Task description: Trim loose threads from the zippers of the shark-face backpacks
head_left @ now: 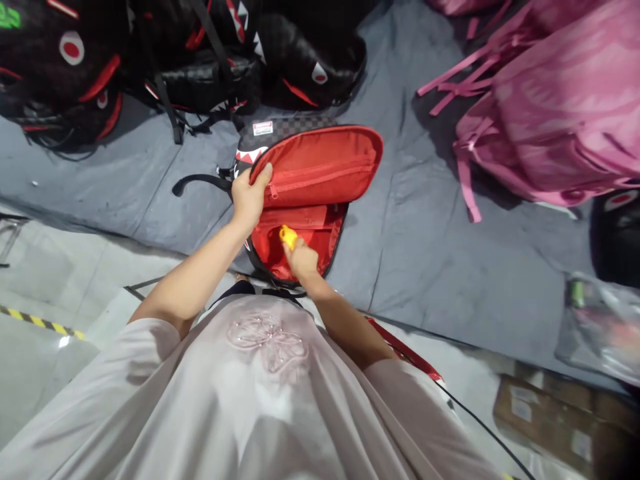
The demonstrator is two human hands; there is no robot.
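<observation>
A black checkered backpack (300, 125) lies unzipped before me, its red lining (327, 243) showing. My left hand (250, 197) is closed on the edge of its raised front flap (320, 163), thumb on the red inner side near a zipper pull. Over the opened main compartment, my right hand (303, 259) is closed around a small yellow tool (288, 236) with a ring-like end. The tool's exact kind cannot be made out. White and red shark-teeth print shows at the bag's left side, where a black strap (200, 180) sticks out.
Black backpacks (310, 67) line the back of the grey cloth-covered table (425, 267). Pink backpacks (560, 113) stand at the right, with a clear plastic bag (600, 327) by the right edge. Cardboard boxes (545, 413) sit low at the right.
</observation>
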